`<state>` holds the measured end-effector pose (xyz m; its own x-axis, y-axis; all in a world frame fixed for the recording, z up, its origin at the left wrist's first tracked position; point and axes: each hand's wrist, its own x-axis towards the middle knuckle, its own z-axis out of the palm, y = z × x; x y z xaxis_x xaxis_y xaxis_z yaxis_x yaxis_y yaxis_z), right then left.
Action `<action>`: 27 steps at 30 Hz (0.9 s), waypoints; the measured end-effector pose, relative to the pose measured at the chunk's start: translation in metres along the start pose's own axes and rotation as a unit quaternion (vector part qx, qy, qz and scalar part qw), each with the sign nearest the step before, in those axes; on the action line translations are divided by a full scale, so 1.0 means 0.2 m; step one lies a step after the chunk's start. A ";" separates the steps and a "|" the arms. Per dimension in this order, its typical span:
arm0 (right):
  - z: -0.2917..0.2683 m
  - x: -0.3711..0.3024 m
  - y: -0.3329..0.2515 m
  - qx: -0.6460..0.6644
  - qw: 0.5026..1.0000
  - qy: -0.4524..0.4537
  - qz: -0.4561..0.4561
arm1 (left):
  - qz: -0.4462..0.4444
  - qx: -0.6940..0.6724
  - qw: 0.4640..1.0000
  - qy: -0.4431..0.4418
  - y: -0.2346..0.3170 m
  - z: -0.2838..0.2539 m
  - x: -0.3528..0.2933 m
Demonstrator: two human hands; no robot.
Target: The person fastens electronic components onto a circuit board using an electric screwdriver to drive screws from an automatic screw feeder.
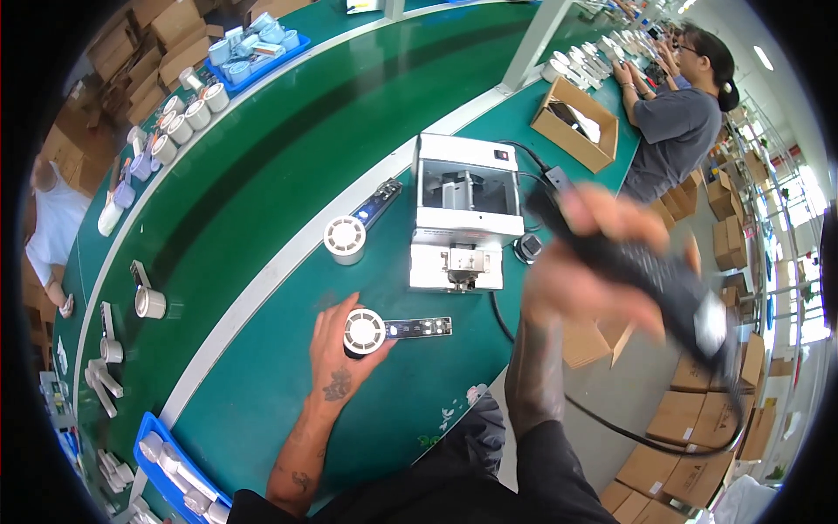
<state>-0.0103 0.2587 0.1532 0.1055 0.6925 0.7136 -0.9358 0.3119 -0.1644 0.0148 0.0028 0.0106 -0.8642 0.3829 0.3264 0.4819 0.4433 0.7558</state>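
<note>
My left hand (333, 354) is wrapped round the round white head of a small device, apparently a handheld fan (364, 332), lying on the green bench. Its straight handle points right, with a circuit board exposed. My right hand (580, 284), smeared by motion, grips a black electric screwdriver (642, 271) raised right of the bench. A black cable hangs from the screwdriver in a loop. Beyond my left hand lies a second fan (345, 237) with its handle's circuit board exposed. A silver-white screw feeder (467, 210) with a see-through window stands between my hands, farther back.
A green conveyor belt (262, 166) curves past on the left, carrying several white fan parts. A blue tray (179, 472) holds more parts at lower left. An open carton (576, 122) stands behind the feeder, near a co-worker (685, 105). Stacked cartons (690, 419) fill the lower right.
</note>
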 end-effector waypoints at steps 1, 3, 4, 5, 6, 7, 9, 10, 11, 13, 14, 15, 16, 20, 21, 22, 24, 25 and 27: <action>0.01 0.01 0.07 -0.122 0.984 -0.096 0.083 | 0.002 0.001 1.000 -0.001 -0.01 -0.01 0.00; 0.03 0.01 0.06 -0.242 0.938 -0.187 0.162 | -0.003 0.009 1.000 0.004 -0.01 -0.02 -0.01; 0.04 -0.01 0.01 -0.059 0.976 -0.149 0.147 | -0.003 0.011 1.000 0.009 -0.02 -0.02 0.00; 0.06 -0.02 -0.04 0.125 0.979 -0.104 0.126 | -0.006 0.013 1.000 0.003 -0.03 -0.02 0.00; 0.08 0.01 -0.13 0.146 0.966 -0.131 0.167 | -0.013 0.013 1.000 -0.005 -0.01 -0.01 -0.02; 0.07 0.01 -0.13 0.147 0.966 -0.130 0.170 | -0.017 0.014 1.000 -0.005 0.00 0.00 -0.02; 0.05 -0.03 -0.11 -0.134 0.896 -0.224 0.360 | 0.002 0.011 1.000 0.011 0.00 0.00 0.01; 0.04 -0.07 -0.08 -0.161 0.889 -0.252 0.346 | 0.003 0.011 1.000 0.007 0.01 0.00 0.00; 0.03 -0.12 -0.03 -0.184 0.882 -0.282 0.331 | -0.010 0.014 1.000 -0.001 0.00 -0.01 0.00; -0.01 -0.18 -0.04 -0.165 0.894 -0.245 0.337 | -0.026 0.017 0.999 -0.008 0.00 -0.01 0.00; -0.01 -0.19 -0.07 -0.159 0.896 -0.226 0.348 | -0.018 0.011 1.000 -0.002 0.01 -0.01 0.01; -0.02 -0.19 -0.09 -0.155 0.891 -0.210 0.373 | -0.009 0.005 1.000 0.007 0.02 0.00 0.02; -0.04 -0.21 -0.12 -0.147 0.884 -0.202 0.396 | -0.011 0.006 1.000 0.010 0.01 -0.01 0.01; -0.15 -0.28 -0.20 -0.130 0.875 -0.178 0.430 | -0.018 0.008 1.000 -0.005 0.01 -0.02 0.00; -0.15 -0.28 -0.21 -0.127 0.878 -0.175 0.427 | -0.014 0.008 1.000 -0.002 0.01 -0.02 0.00; -0.15 -0.28 -0.21 -0.129 0.878 -0.174 0.428 | -0.014 0.008 1.000 -0.003 0.01 -0.02 0.00; -0.16 -0.30 -0.20 -0.121 0.876 -0.183 0.429 | -0.008 0.005 1.000 -0.001 0.00 -0.02 0.00; -0.16 -0.30 -0.20 -0.121 0.876 -0.183 0.429 | -0.008 0.006 1.000 0.000 0.00 -0.02 0.00; -0.16 -0.33 -0.20 -0.121 0.878 -0.175 0.428 | -0.008 0.004 1.000 0.000 0.00 -0.02 0.00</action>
<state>0.0305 0.2228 0.0908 -0.7512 0.5115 0.4171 -0.5189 -0.0672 -0.8522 0.0143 -0.0002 0.0130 -0.8722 0.3753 0.3137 0.4684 0.4561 0.7567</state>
